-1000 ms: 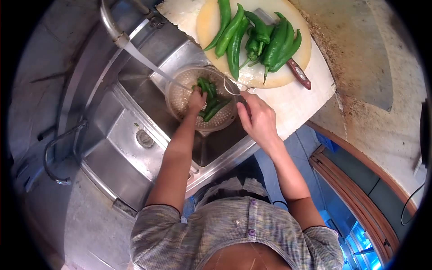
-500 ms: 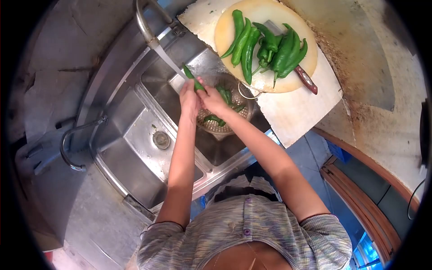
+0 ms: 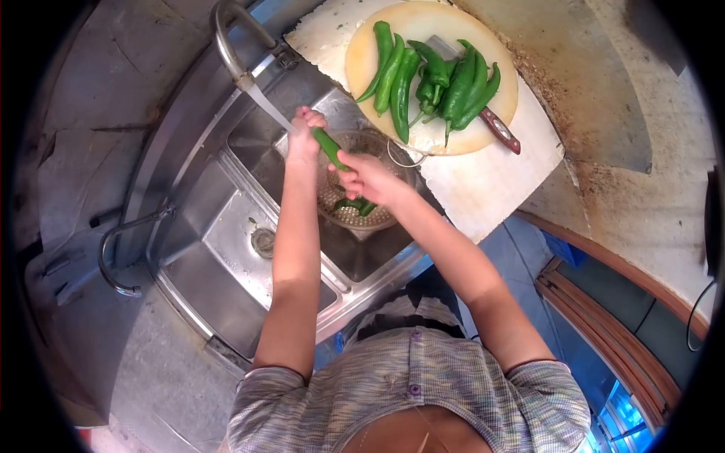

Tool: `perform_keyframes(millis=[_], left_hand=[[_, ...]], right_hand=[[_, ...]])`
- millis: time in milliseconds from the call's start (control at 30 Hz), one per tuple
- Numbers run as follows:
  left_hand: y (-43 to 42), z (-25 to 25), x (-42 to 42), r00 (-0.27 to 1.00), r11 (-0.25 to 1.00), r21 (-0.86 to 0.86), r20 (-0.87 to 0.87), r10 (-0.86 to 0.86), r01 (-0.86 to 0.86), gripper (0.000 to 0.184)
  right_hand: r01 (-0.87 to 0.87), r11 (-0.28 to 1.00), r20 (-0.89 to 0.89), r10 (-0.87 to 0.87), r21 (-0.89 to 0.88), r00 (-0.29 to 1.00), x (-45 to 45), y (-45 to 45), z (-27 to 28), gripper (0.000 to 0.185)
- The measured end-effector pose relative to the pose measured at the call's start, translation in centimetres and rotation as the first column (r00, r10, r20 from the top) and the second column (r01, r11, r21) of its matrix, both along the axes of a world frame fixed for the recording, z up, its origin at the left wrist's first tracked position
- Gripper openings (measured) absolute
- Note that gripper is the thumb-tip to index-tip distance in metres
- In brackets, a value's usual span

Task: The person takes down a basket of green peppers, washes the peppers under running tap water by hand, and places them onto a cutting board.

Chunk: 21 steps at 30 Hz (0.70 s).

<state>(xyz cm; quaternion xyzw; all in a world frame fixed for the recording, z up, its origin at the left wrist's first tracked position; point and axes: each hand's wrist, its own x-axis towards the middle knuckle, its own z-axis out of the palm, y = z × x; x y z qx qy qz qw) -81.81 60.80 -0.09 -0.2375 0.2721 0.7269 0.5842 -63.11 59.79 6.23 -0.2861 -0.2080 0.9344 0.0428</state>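
My left hand (image 3: 304,134) is closed around the upper end of a long green pepper (image 3: 329,147), beside the water stream (image 3: 269,109). Lower down, my right hand (image 3: 365,178) grips the same pepper, which slants between the two hands. Below them sits a round metal colander (image 3: 375,220) in the right sink basin (image 3: 362,260). Cut pieces of green pepper (image 3: 353,204) lie in it, partly hidden by my right hand and forearm.
A running faucet (image 3: 231,64) arches over the basin. On the right counter, a round cutting board (image 3: 368,57) holds several green peppers (image 3: 461,94) and a cleaver with a brown handle (image 3: 501,130). A second faucet (image 3: 110,253) stands by the left basin (image 3: 219,291).
My hands have moved apart along the pepper: the left one up toward the water, the right one down. More of the pepper's middle shows between them. The view has shifted slightly.
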Motion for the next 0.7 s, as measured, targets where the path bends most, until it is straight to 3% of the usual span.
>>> perform_keyframes(millis=[67,133,167,200,233,267,333,400,467,500,533,567,633,667,700], left_hand=[[-0.5,-1.3,-1.5,0.994,0.980,0.191,0.106,0.037,-0.057,0.023],[-0.9,-2.7,-2.8,0.998,0.988,0.143,-0.012,0.062,-0.060,0.021],[-1.2,-3.1,-3.4,0.998,0.993,0.118,-0.055,0.031,-0.025,0.022],[-1.4,-3.6,-3.7,0.995,0.996,0.091,-0.097,-0.001,0.010,0.023],[-2.1,-4.3,-3.4,0.936,0.985,0.123,-0.345,-0.070,0.120,0.021],[-2.0,-3.3,-2.3,0.917,0.995,-0.074,-0.387,-0.094,0.070,0.020],[-1.2,-0.7,1.0,0.879,0.894,-0.443,-0.449,-0.161,-0.063,0.019],[-2.9,-3.7,2.0,0.823,0.878,-0.476,-0.481,-0.301,0.043,0.017],[-4.3,-5.0,3.9,0.749,0.805,-0.572,-0.461,-0.475,0.158,0.017],[-5.4,-6.6,4.6,0.688,0.772,-0.601,-0.472,-0.551,0.205,0.018],[-6.6,-8.8,5.3,0.620,0.735,-0.631,-0.479,-0.621,0.248,0.019],[-7.6,-10.1,5.7,0.547,0.693,-0.662,-0.481,-0.686,0.286,0.021],[-8.4,-10.7,6.4,0.253,0.548,-0.777,-0.489,-0.835,0.308,0.028],[-8.7,-11.2,6.7,0.097,0.471,-0.830,-0.465,-0.880,0.299,0.032],[-9.4,-13.2,7.0,0.034,0.448,-0.868,-0.452,-0.891,0.213,0.036]], right_hand=[[0.010,0.997,0.027,-0.012,0.081,1.000,0.7,-1.3,0.4,0.031],[-0.051,0.968,0.105,0.026,0.247,0.994,1.4,-2.3,0.7,0.031],[-0.142,0.840,0.287,-0.017,0.524,0.958,1.5,-2.6,1.7,0.030],[-0.149,0.682,0.319,-0.130,0.716,0.939,1.7,-2.6,2.2,0.030],[-0.169,0.482,0.318,-0.246,0.860,0.916,2.2,-2.5,2.7,0.029],[-0.204,0.253,0.287,-0.356,0.946,0.889,2.6,-2.2,3.3,0.029],[-0.242,0.267,0.338,-0.415,0.933,0.845,3.4,-0.8,6.8,0.026],[-0.249,0.222,0.331,-0.525,0.943,0.784,4.1,0.7,8.6,0.033],[-0.150,-0.051,0.081,-0.652,0.987,0.754,4.4,2.5,8.1,0.038],[-0.208,-0.168,0.042,-0.672,0.964,0.739,4.4,3.5,8.0,0.044],[-0.257,-0.164,0.080,-0.678,0.952,0.731,4.6,3.9,7.8,0.045],[-0.305,-0.159,0.118,-0.684,0.939,0.720,4.8,4.2,7.6,0.046],[-0.380,-0.136,0.185,-0.696,0.915,0.694,5.1,4.3,7.5,0.046],[-0.373,-0.150,0.175,-0.687,0.915,0.705,5.4,3.9,7.4,0.044],[-0.368,-0.163,0.167,-0.677,0.916,0.717,5.7,3.5,7.3,0.042]])
